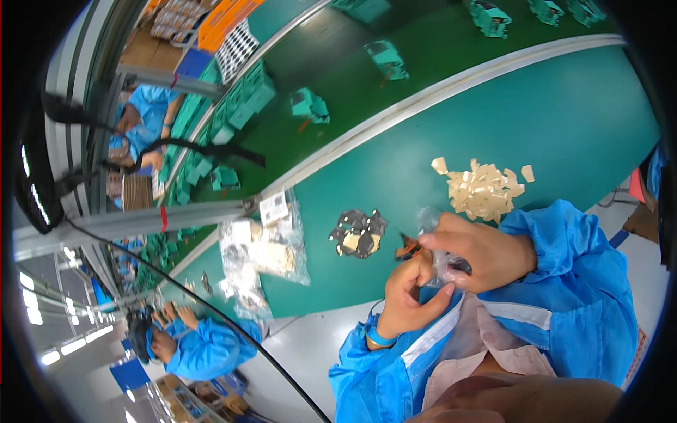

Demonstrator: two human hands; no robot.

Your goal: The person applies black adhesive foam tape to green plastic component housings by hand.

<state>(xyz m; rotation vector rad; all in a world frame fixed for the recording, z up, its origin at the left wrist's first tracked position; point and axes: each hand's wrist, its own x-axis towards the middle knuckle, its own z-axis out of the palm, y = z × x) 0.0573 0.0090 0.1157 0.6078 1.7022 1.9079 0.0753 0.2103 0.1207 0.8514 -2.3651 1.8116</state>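
Note:
Close to my body at the table's near edge, both hands are on a small clear plastic bag with something dark showing in it. My right hand is closed around the bag. My left hand has curled fingers gripping the bag's left side. Just past the left fingertips shows a small black and orange piece, partly hidden. Left of my hands lies a small heap of black parts with some beige bits. Beyond my right hand is a loose pile of flat beige pieces.
Clear bags of parts lie at the left of the green table. A pale rail separates it from a dark green belt carrying several teal units. A metal post and black cable stand left. Co-workers sit nearby.

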